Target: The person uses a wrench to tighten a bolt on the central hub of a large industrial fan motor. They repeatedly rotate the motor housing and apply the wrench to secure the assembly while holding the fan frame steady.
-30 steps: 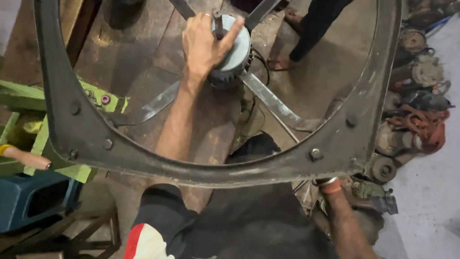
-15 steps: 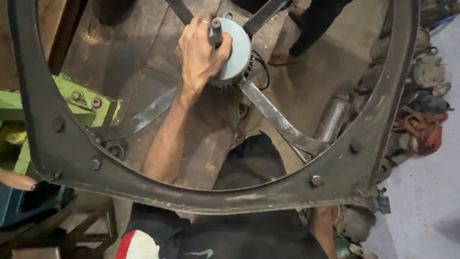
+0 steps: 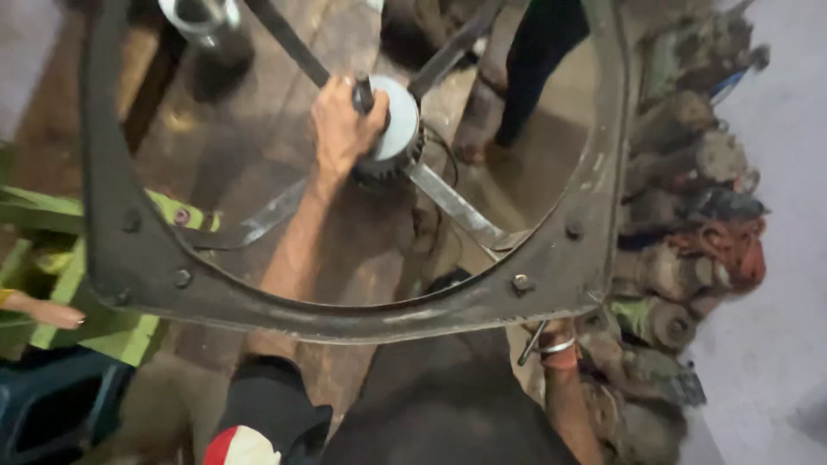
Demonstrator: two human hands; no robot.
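Observation:
A big dark metal fan frame [image 3: 345, 314] with a round opening is tilted in front of me. At its middle sits a grey motor hub [image 3: 401, 129], held by dark struts, with steel blades [image 3: 457, 207] spreading from it. My left hand [image 3: 343, 129] reaches through the opening and grips the hub from the left. My right forearm, with a bangle and red thread at the wrist [image 3: 558, 351], comes up under the frame's lower right corner. That hand is hidden behind the frame. A thin metal rod [image 3: 532, 341] pokes out beside the wrist.
Another person's legs [image 3: 534, 77] stand beyond the frame at the top. Someone else's fingers [image 3: 43, 312] rest on a green metal stand [image 3: 52, 215] at the left. Old motors [image 3: 689, 258] are piled at the right. A blue crate [image 3: 52, 405] sits at bottom left.
The frame has swung left in view and its right side has come closer. My left hand has stayed on the hub. My right wrist has come into view under the frame's corner.

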